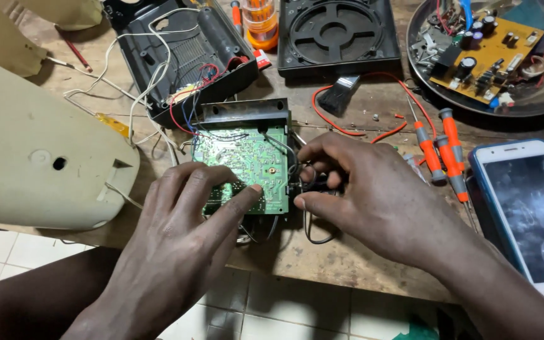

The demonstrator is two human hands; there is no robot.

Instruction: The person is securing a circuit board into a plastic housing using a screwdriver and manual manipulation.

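Note:
A green circuit board (247, 157) lies solder side up on the wooden bench, with a dark metal bracket (243, 112) along its far edge. My left hand (184, 233) rests on the board's near left corner, fingers spread and the thumb pressing its near edge. My right hand (366, 195) is at the board's right edge, fingertips pinched on black wires (313, 236) that loop off the board. Red, blue and white wires (184, 101) run from the board to an open black casing (184, 50) behind it.
A cream plastic shell (39, 151) lies at left. Several orange-handled screwdrivers (439, 154) and a smartphone (527, 211) sit at right. A metal tray (536, 101) holds a yellow circuit board (486, 60). A black cover (338, 34), small brush (338, 94) and bench edge (322, 277) are near.

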